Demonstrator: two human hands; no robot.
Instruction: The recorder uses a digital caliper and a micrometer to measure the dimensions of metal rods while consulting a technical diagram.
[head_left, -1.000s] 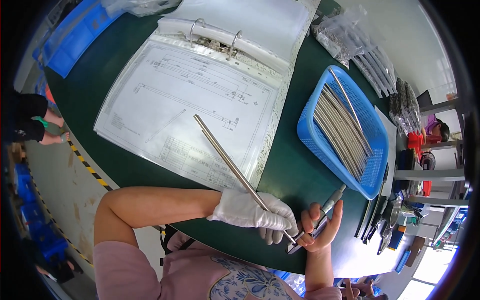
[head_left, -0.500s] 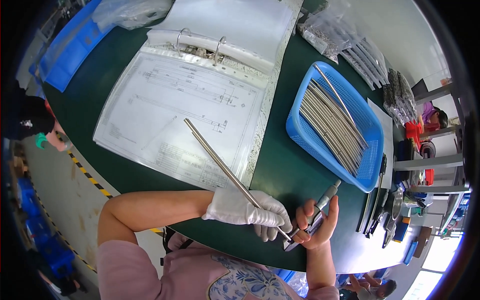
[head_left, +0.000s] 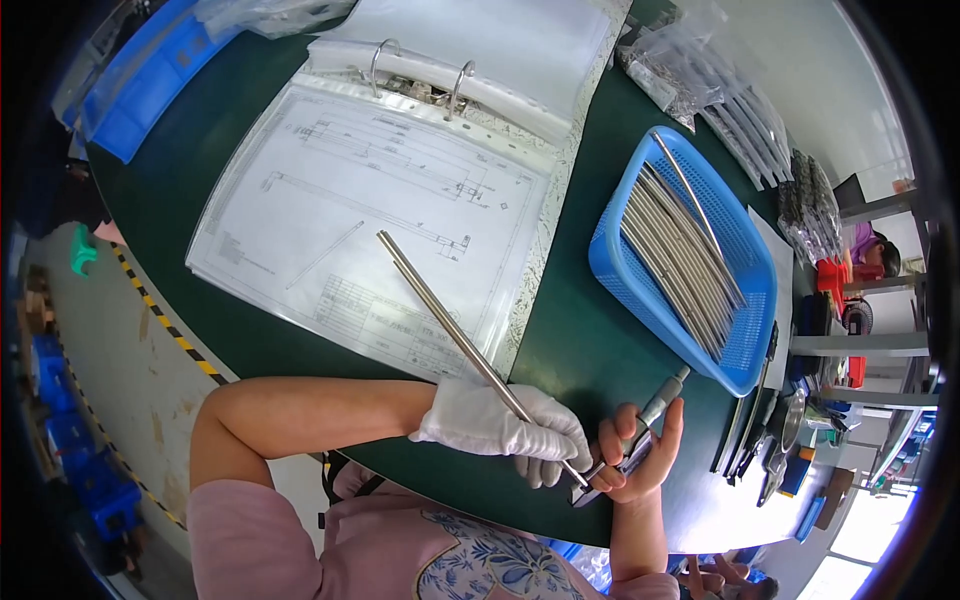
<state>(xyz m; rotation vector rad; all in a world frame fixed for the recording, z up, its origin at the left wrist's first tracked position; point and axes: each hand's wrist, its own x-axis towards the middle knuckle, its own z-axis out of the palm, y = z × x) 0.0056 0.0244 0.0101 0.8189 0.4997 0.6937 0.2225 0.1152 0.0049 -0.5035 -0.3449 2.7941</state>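
Observation:
My left hand (head_left: 515, 428), in a white glove, is closed around a slim steel rod (head_left: 445, 318). The rod slants up and to the left over the open binder. Bare, my right hand (head_left: 640, 456) grips a micrometer (head_left: 655, 405) with its thimble pointing up and to the right. The rod's lower end meets the micrometer's frame near my right fingers; whether it sits between the measuring faces is too small to tell. To the right of the hands, a blue perforated basket (head_left: 612, 262) holds several similar rods (head_left: 685, 260).
A ring binder with technical drawings (head_left: 300, 215) lies open on the green table (head_left: 560, 330). Bags of small metal parts (head_left: 665, 85) stand at the far right. Hand tools (head_left: 745, 435) lie along the right edge. A blue bin (head_left: 150, 90) is at the far left.
The view has shifted slightly, so the binder and basket appear a little further right. Both hands keep their grips on the rod and the micrometer, nearly unmoved.

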